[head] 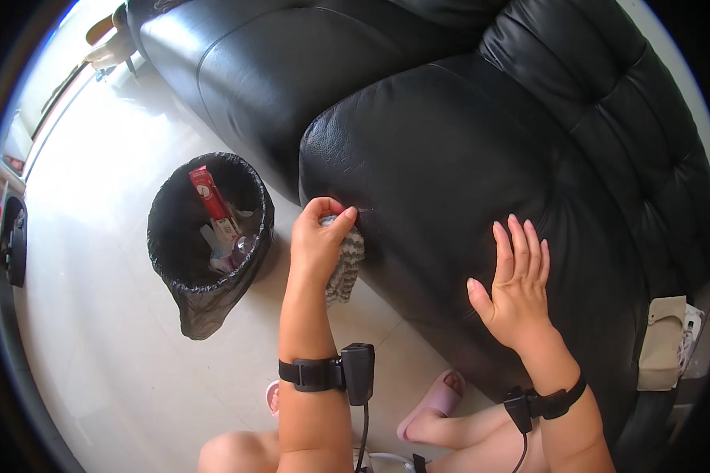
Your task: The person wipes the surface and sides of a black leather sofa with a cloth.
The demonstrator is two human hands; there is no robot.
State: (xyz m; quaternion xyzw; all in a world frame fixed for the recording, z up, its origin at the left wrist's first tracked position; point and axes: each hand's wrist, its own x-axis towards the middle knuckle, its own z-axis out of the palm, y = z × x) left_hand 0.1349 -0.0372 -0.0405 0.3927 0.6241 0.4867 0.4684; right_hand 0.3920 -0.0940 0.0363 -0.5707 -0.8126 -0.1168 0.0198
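Note:
A grey-and-white striped cloth (346, 266) hangs from my left hand (322, 236), pinched between thumb and fingers at the front edge of a black leather sofa (426, 154). My right hand (518, 290) has its fingers spread over the sofa seat, to the right of the cloth, and holds nothing. Part of the cloth is hidden behind my left hand and forearm. Each of my forearms wears a black strap with a small device and a cable.
Left of the cloth stands a bin lined with a black bag (195, 290), holding a red wrapper (210, 192) and other litter. A beige pouch (661, 343) and a white cable lie at the far right. My foot in a pink slipper (435, 402) rests below the sofa edge.

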